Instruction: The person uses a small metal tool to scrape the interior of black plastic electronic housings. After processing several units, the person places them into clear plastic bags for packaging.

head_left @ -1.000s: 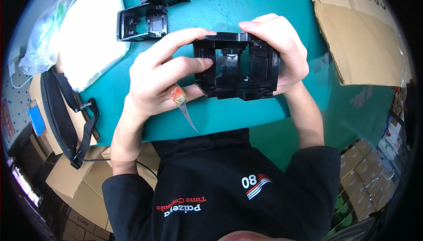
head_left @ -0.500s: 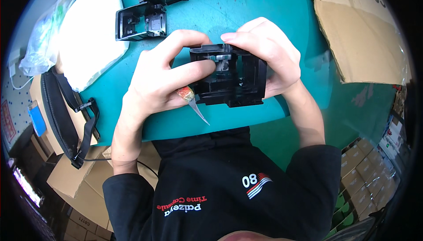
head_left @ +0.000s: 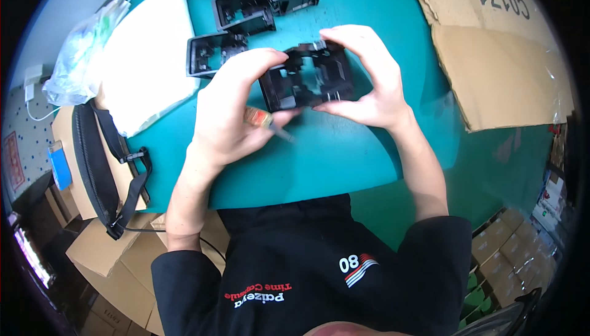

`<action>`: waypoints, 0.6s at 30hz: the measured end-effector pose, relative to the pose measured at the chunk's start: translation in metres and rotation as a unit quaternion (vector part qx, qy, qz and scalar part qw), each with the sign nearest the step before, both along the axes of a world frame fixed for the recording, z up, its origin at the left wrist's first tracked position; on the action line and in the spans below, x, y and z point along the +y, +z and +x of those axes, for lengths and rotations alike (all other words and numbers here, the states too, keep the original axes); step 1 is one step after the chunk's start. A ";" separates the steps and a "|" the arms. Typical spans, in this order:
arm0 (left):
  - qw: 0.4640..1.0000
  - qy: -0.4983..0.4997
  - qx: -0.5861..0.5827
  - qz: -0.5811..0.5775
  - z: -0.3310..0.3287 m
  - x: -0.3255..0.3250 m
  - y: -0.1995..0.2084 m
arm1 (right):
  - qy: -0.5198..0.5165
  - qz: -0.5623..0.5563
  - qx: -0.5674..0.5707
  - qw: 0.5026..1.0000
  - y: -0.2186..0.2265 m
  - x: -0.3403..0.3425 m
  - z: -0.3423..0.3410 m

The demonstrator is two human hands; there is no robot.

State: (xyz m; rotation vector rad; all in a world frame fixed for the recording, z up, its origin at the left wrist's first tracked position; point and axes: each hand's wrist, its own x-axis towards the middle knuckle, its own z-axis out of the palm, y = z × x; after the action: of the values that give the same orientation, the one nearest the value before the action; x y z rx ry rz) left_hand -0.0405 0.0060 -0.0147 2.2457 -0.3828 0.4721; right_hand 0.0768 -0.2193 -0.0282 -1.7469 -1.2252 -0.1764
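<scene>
Holding a black plastic frame (head_left: 310, 81) at upper centre of the picture, above the teal table (head_left: 344, 151) | our left hand (head_left: 236, 111) gripped its left edge, a small blade (head_left: 270, 122) tucked under the fingers | our right hand (head_left: 369, 75) clasped its right side | more black frames (head_left: 246, 10) lay along the top edge | white cloth (head_left: 150, 59) at upper left.

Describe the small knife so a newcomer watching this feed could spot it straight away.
Start at the teal table and find the black plastic housing held up between both hands. Just under its lower left corner, the left hand also grips the knife, a short grey blade pointing right. Unlike the all-black parts around it, its handle is wrapped in red and yellow.
</scene>
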 end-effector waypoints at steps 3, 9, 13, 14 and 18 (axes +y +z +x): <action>0.991 0.072 0.046 0.106 0.004 -0.005 0.005 | -0.059 0.023 0.073 0.995 -0.014 -0.008 0.013; 0.961 0.150 0.019 0.233 0.012 -0.013 0.001 | -0.212 0.093 0.069 0.970 -0.018 0.006 0.039; 0.953 0.170 -0.017 0.249 0.012 -0.006 -0.013 | -0.229 0.061 0.034 0.971 -0.006 0.048 0.075; 0.955 0.167 -0.024 0.242 0.012 -0.004 -0.014 | -0.243 0.051 0.025 0.968 -0.004 0.060 0.091; 0.936 0.210 0.007 0.282 0.007 -0.008 -0.008 | -0.240 -0.009 -0.072 0.968 -0.011 0.120 0.168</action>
State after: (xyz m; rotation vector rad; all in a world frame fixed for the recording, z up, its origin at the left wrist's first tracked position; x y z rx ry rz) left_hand -0.0338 -0.0020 -0.0229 2.9098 -0.0148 0.6230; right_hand 0.2445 -0.0988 -0.0388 -2.0509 -0.8808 -0.5860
